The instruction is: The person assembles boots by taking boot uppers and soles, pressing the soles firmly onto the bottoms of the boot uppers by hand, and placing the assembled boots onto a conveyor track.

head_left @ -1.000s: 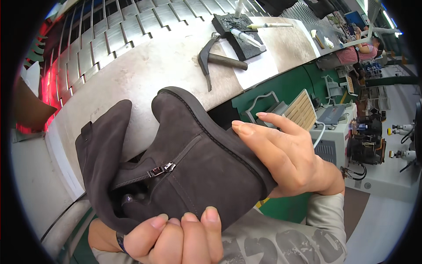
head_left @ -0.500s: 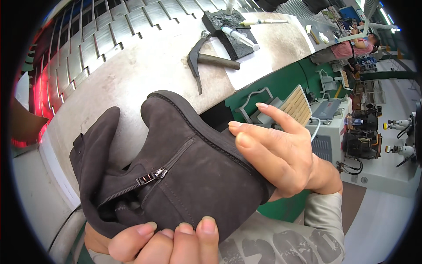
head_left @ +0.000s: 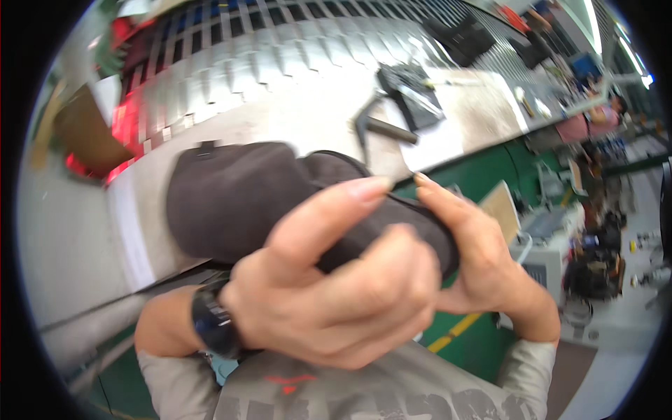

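A dark brown ankle boot (head_left: 224, 203) lies crosswise before me, shaft to the left and toe end to the right. My right hand (head_left: 483, 259) is closed around its right end, one finger stretched along the boot. In front of the boot is my left hand (head_left: 336, 287), its back toward me and blurred by motion. The left fingers are curled in, while one digit reaches up and right over the boot. Anything inside those curled fingers is hidden. The boot's side zipper is out of sight. A black watch (head_left: 213, 318) is on my left wrist.
Beyond the boot, a hammer (head_left: 392, 131) lies on the pale worktable (head_left: 157, 171). Near it, a syringe (head_left: 423, 105) rests on a black block (head_left: 406, 80). A slatted metal conveyor (head_left: 259, 52) runs along the far side. A co-worker (head_left: 591, 122) is far right.
The boot has turned: its zippered side faced me and is now hidden. My left hand has left the lower side of the boot and come up in front of it. The view has shifted.
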A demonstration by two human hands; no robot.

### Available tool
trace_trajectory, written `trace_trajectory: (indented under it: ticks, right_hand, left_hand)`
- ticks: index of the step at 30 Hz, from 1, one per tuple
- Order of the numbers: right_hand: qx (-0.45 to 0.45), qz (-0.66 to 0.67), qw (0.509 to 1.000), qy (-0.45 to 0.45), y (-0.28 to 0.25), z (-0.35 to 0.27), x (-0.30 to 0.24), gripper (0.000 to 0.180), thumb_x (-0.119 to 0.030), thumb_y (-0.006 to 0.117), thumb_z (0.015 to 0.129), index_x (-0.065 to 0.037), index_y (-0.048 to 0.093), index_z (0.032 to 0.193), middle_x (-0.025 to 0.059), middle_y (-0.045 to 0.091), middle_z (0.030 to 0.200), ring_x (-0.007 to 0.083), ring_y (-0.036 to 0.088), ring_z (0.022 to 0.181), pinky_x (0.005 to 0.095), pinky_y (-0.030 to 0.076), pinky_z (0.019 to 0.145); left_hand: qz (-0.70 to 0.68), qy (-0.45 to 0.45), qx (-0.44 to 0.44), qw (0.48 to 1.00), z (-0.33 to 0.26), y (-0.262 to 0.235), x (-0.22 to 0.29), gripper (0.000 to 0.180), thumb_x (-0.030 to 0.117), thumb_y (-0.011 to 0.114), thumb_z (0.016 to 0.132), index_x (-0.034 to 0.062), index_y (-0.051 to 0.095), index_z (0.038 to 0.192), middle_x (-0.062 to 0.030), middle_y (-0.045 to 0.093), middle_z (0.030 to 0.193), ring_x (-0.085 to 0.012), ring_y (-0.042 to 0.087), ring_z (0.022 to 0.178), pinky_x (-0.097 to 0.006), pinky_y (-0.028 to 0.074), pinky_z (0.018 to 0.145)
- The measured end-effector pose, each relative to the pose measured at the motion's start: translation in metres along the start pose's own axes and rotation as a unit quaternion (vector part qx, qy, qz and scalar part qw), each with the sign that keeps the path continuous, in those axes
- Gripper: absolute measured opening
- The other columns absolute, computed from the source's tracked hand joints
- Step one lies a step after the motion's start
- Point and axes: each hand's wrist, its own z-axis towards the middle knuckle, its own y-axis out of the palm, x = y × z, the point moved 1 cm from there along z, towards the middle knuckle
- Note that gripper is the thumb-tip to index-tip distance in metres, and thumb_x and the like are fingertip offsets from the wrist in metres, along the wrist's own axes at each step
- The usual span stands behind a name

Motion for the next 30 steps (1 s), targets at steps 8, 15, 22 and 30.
trace_trajectory:
  ticks: [8, 15, 22, 30]
  right_hand:
    - [0.139, 0.27, 0.939, 0.162, 0.067, -0.023, 0.004, 0.101, -0.034, 0.103, 0.062, 0.007, 0.06, 0.143, 0.0189, 0.073, 0.131, 0.0277, 0.073, 0.119, 0.0382, 0.055, 0.103]
    - [0.112, 0.44, 0.882, 0.125, 0.221, -0.045, -0.011, 0.09, -0.023, 0.095, 0.08, 0.002, 0.051, 0.155, 0.0131, 0.063, 0.146, 0.0244, 0.062, 0.13, 0.0381, 0.049, 0.11]
    - [0.03, 0.388, 0.909, 0.146, 0.231, -0.038, -0.022, 0.072, -0.019, 0.086, 0.091, 0.0, 0.055, 0.154, 0.0117, 0.061, 0.154, 0.0232, 0.056, 0.144, 0.0368, 0.045, 0.117]
    - [0.011, 0.436, 0.877, 0.201, 0.23, -0.028, -0.021, 0.068, -0.022, 0.082, 0.094, 0.0, 0.057, 0.153, 0.0126, 0.061, 0.154, 0.024, 0.055, 0.145, 0.0378, 0.043, 0.12]
  left_hand:
    - [-0.016, -0.256, 0.189, 0.948, -0.112, -0.016, -0.008, 0.043, 0.012, 0.086, 0.087, 0.0065, 0.066, 0.124, -0.0196, 0.065, 0.138, -0.0364, 0.066, 0.119, -0.052, 0.049, 0.112]
    - [-0.085, -0.591, 0.101, 0.796, -0.195, 0.038, -0.065, 0.093, 0.028, 0.091, 0.085, -0.0048, 0.042, 0.158, -0.0308, 0.05, 0.155, -0.0427, 0.05, 0.146, -0.045, 0.04, 0.123]
    - [-0.138, -0.45, -0.03, 0.882, -0.172, 0.027, -0.077, 0.108, 0.035, 0.097, 0.077, -0.0029, 0.04, 0.161, -0.0264, 0.049, 0.159, -0.0413, 0.053, 0.144, -0.047, 0.043, 0.122]
    - [-0.394, -0.399, -0.105, 0.821, -0.164, 0.019, -0.118, 0.126, 0.034, 0.104, 0.068, 0.0043, 0.035, 0.169, -0.0207, 0.037, 0.173, -0.0389, 0.05, 0.153, -0.049, 0.038, 0.126]
